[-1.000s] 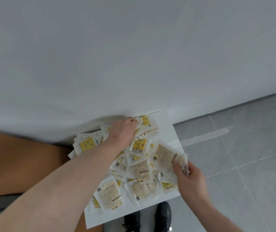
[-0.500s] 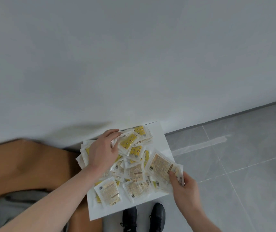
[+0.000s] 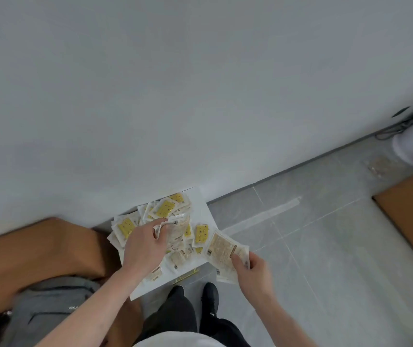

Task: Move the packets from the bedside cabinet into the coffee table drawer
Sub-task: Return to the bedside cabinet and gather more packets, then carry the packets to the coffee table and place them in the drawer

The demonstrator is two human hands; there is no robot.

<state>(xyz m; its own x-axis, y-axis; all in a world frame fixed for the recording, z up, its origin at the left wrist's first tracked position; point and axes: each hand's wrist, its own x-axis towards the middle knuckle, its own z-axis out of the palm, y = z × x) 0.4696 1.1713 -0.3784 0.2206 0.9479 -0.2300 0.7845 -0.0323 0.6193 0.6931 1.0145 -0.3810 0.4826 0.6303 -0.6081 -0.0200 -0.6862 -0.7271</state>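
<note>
Grey bag beside cabinet holding packets.

L hand: grip pinching packets | R hand: grip on packets, thumb on top

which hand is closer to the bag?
Left. The left hand is just right of the grey bag; the right hand is farther right, past the cabinet.

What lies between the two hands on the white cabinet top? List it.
Head view: loose packets, one yellow-faced packet nearest, between left hand and right hand.
</note>
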